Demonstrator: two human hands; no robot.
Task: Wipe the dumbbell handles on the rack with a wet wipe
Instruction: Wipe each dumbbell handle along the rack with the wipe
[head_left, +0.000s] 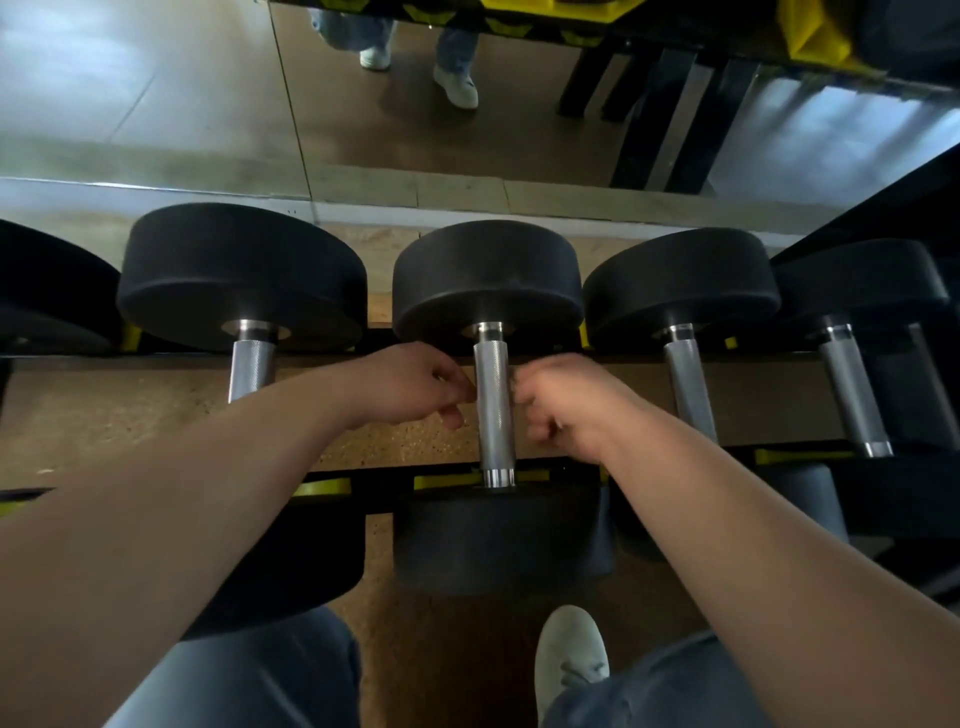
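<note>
Here's the danger: no wet wipe shows, so bare fingers may rub the steel and clean nothing, or knuckles may scrape the knurling. The left hand (415, 387) and right hand (566, 408) flank the middle dumbbell handle (492, 410), fingers curled. The right is blurred, and whether either pinches anything I cannot tell. The handle lies across the rack (324, 487), silver and knurled, with polished collars (488, 328), between black rubber heads (488, 275).
</note>
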